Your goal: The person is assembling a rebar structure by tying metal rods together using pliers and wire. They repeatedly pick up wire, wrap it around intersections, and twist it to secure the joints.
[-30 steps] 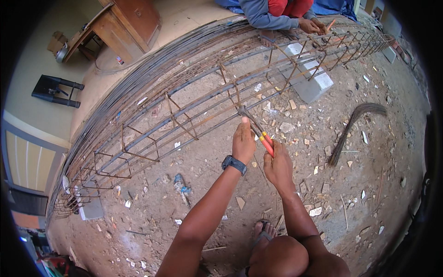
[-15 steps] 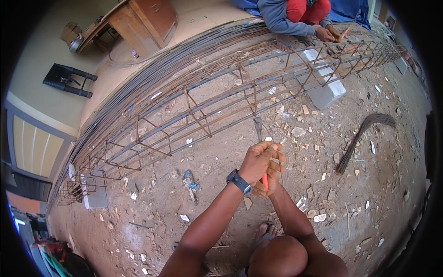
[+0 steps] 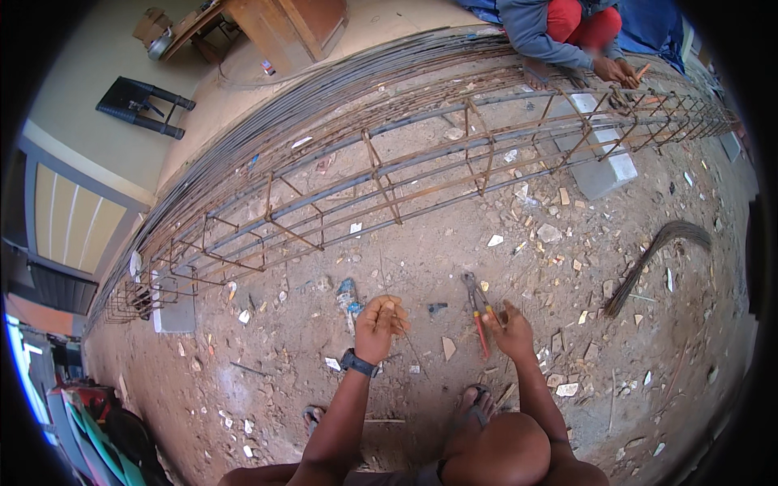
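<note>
My left hand [image 3: 379,326], with a dark watch on its wrist, is closed in a pinch. A thin wire [image 3: 415,354] runs out from its fingers, hard to see against the soil. My right hand [image 3: 514,330] holds pincers [image 3: 481,326] with red-orange handles. Their metal head points away from me, and the handles stand spread apart. Beyond both hands lies a long cage of rusty steel bars [image 3: 391,190] with square stirrups, which neither hand touches.
Grey blocks [image 3: 609,172] [image 3: 173,312] support the cage. Another person [image 3: 559,40] crouches at its far right, hands at the bars. A wire bundle [image 3: 652,259] lies right. Broken tile pieces litter the soil; a blue object [image 3: 348,296] lies near my left hand.
My hands were together over the pincers and have moved apart. The left went left with the wire, while the right keeps the pincers, whose handles are now spread. The view has shifted slightly.
</note>
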Motion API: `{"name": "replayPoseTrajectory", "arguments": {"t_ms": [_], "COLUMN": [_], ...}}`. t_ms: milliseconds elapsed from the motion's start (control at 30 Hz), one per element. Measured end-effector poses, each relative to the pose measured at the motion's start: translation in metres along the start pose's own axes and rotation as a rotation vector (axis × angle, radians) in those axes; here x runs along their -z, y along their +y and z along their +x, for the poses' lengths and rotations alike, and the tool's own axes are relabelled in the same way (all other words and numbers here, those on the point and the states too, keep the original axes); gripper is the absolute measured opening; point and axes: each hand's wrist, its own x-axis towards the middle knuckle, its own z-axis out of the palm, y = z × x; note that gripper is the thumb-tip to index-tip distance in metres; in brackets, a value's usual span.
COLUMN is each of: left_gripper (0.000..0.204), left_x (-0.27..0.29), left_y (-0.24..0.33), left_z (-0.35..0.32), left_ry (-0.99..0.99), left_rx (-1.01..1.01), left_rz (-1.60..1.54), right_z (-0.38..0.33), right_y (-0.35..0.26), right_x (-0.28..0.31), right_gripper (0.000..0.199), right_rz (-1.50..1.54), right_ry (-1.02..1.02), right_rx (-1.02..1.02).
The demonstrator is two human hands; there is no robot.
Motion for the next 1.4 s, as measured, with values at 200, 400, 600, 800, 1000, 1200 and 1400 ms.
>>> {"name": "replayPoseTrajectory", "arguments": {"t_ms": [200, 400, 600, 800, 1000, 1200, 1400], "left_gripper": [0.025, 0.018, 0.025, 0.04, 0.035, 0.023, 0.023], "left_x": [-0.005, -0.025, -0.026, -0.027, -0.017, -0.007, 0.007], "left_y": [0.025, 0.046, 0.044, 0.054, 0.044, 0.068, 0.088], "left_z": [0.049, 0.102, 0.114, 0.119, 0.134, 0.142, 0.149], "left_ry": [0.01, -0.025, 0.114, 0.231, 0.091, -0.013, -0.155], "left_rx": [-0.104, -0.16, -0.517, -0.72, -0.644, -0.347, -0.098], "left_rz": [-0.132, -0.208, -0.083, 0.064, -0.055, -0.146, -0.503], "right_z": [0.038, 0.072, 0.065, 0.059, 0.076, 0.085, 0.091], "right_y": [-0.114, -0.208, -0.243, -0.285, -0.299, -0.265, -0.27], "right_x": [-0.017, 0.011, 0.021, 0.024, -0.003, -0.015, -0.015], "right_gripper": [0.033, 0.024, 0.024, 0.036, 0.025, 0.012, 0.014], "right_rz": [0.481, 0.187, -0.145, -0.453, -0.34, -0.275, -0.139], "right_ry": [0.127, 0.341, 0.317, 0.275, 0.504, 0.86, 0.963], "right_rx": [0.612, 0.796, 0.835, 0.654, 0.572, 0.765, 0.961]}}
